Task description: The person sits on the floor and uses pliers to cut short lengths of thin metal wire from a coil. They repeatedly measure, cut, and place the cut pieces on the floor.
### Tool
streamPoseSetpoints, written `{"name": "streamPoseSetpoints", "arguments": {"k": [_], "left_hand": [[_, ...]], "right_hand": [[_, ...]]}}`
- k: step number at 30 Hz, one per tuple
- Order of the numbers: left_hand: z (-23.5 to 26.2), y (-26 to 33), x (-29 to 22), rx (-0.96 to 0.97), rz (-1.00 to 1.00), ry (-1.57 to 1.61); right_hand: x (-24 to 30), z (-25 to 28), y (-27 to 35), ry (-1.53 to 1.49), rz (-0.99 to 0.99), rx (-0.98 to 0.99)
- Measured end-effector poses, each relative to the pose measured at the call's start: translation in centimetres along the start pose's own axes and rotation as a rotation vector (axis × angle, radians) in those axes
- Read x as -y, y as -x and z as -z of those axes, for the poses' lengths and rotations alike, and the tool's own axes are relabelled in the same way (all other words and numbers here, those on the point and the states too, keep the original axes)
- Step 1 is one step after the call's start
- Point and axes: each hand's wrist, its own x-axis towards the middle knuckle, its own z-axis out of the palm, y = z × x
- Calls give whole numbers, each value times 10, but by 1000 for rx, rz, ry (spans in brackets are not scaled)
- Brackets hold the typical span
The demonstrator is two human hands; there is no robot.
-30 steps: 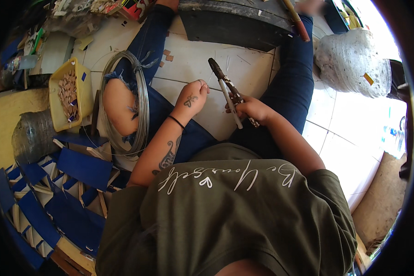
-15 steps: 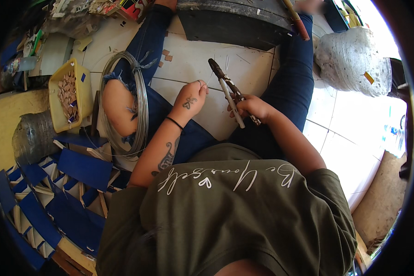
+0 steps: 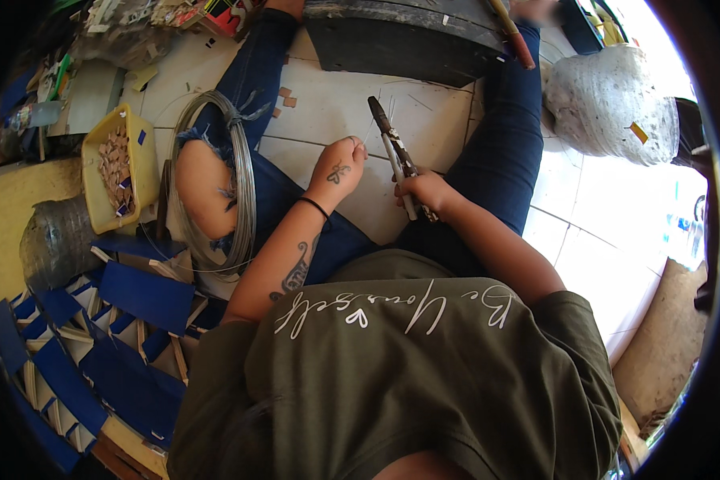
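My right hand (image 3: 426, 192) is wrapped round the handles of long dark pliers (image 3: 382, 120), one handle pale and the other dark and speckled. The pliers' jaws point up and away from me, with the handles nearly together. Just left of them my left hand (image 3: 338, 170) is closed in a pinch, its fingertips a short gap from the pliers. A thin wire showed at those fingers a moment ago; now it is too fine to make out. Round my bent left knee hangs a coil of silvery wire (image 3: 246, 176), tied at its top.
A yellow basket (image 3: 150, 172) of small brown pieces stands at the left, above stacked blue-and-white slatted pieces (image 3: 148, 292). A black box (image 3: 392, 52) lies ahead between my legs. Cut wire bits and brown chips (image 3: 289, 102) litter the tiles; a plastic-wrapped bundle (image 3: 608, 100) stands right.
The pliers have turned a little more upright, their jaws shifting slightly right, and their handles have closed together. My left hand has moved slightly right and turned.
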Motion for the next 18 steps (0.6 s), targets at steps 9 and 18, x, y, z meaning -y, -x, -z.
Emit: {"name": "streamPoseSetpoints", "arguments": {"k": [9,18], "left_hand": [[-13,-8,15,15,131,-49],[2,-11,9,-9,202,225]], "right_hand": [[-5,-10,-13,19,-61,-77],[1,4,16,-157,114,185]]}}
